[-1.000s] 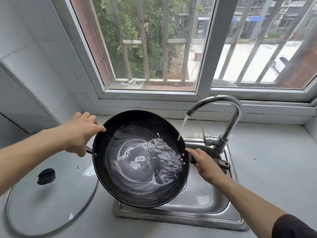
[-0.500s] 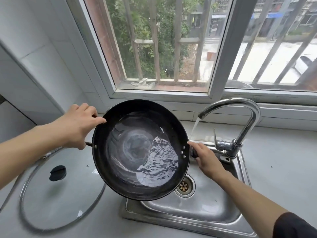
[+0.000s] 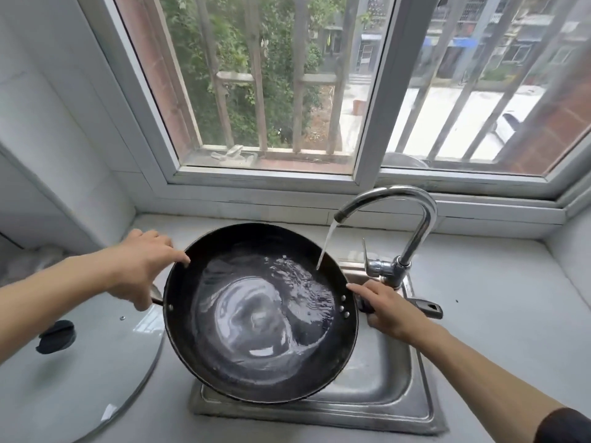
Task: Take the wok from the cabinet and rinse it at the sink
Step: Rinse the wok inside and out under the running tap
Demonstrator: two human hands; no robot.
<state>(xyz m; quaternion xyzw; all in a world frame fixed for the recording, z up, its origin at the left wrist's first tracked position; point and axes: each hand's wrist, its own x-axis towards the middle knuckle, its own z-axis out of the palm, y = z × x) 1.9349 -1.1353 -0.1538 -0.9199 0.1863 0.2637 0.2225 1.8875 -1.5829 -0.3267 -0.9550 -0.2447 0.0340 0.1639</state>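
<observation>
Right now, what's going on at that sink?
A person is rinsing a round black wok held over the stainless steel sink. The left hand grips the small side handle and rim; the right hand holds the long black handle. Water runs from the curved chrome faucet into the wok's right side, and water is pooled inside. A round glass lid lies on the counter to the left.

No lettering to read anywhere here: nothing printed on the wok (image 3: 260,314), none on the faucet (image 3: 412,219) beside it, none on the glass lid (image 3: 80,362) to the wok's left. Across the street, beyond the window (image 3: 367,123) behind the wok, the shopfront signs are too blurred to make out.
</observation>
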